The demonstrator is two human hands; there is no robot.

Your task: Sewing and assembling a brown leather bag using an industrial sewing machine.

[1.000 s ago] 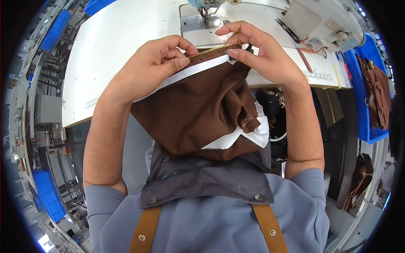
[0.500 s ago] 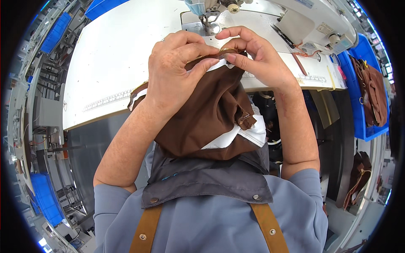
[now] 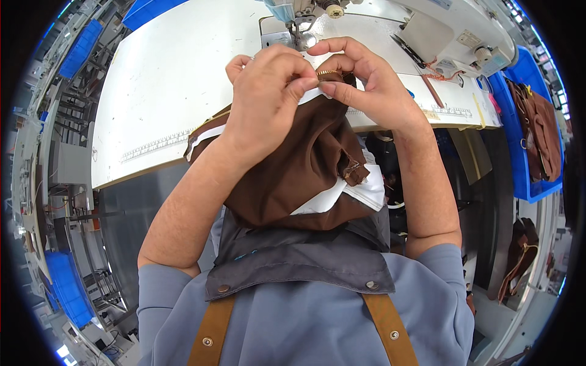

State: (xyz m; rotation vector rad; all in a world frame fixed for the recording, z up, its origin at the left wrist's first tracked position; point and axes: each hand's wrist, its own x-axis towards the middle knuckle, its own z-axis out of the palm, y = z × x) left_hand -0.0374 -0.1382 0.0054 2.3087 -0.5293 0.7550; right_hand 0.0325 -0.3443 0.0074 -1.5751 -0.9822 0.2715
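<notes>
A brown fabric piece (image 3: 293, 146) with white tape along its upper edge drapes from the table edge down toward my lap. A brass-toothed zipper (image 3: 329, 73) runs along that upper edge, and its teeth show beside both hands. My left hand (image 3: 265, 100) pinches the zipper edge between thumb and fingertips. Close beside it, my right hand (image 3: 369, 85) grips the same edge between thumb and fingers, with its index finger stretched above. Just beyond my fingers are the presser foot and metal plate of a sewing machine (image 3: 299, 36). What lies inside the pinches is hidden.
A white table (image 3: 159, 91) carries a printed ruler strip along its front edge. Tweezers or snips (image 3: 408, 50) and a brown strip (image 3: 432, 91) lie right of the needle. Beyond the table's right end, a blue bin (image 3: 519, 152) holds brown pieces.
My left hand has drawn its fingers in and turned, pinching closer to my right hand. More of the zipper shows left of my wrist. My right hand has shifted slightly left.
</notes>
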